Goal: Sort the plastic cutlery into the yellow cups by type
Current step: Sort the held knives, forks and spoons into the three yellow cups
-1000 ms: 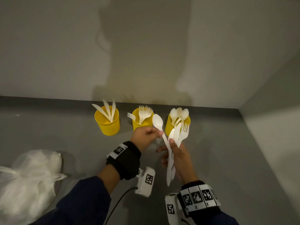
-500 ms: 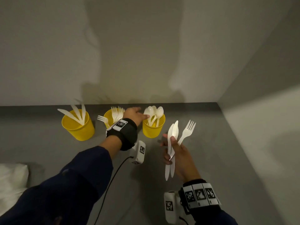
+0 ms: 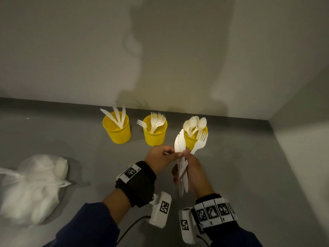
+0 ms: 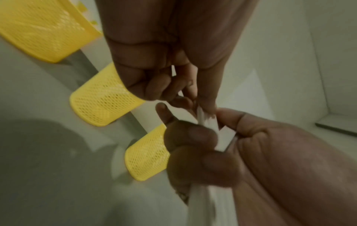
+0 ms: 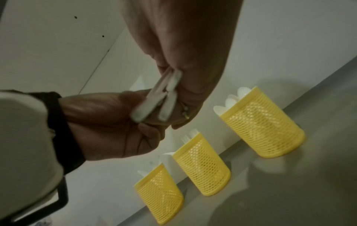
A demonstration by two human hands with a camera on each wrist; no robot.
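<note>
grey tabletop [image 3: 240,175], three yellow cups [image 3: 154,138], white bag [image 3: 33,186]

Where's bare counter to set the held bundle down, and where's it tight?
Free: grey counter right of the spoon cup, toward the side wall; also between the white bag and knife cup. Tight: the cup row at the back wall, and both hands.

The head camera looks forward and down from above onto the grey surface [image 3: 249,175], taking in the corner walls. The left wrist camera sits very close beneath the left hand [image 4: 164,53], facing along its fingers. The right wrist camera looks likewise along the right hand [image 5: 183,45]. All three views share both hands and the three yellow cups [image 5: 201,165].
</note>
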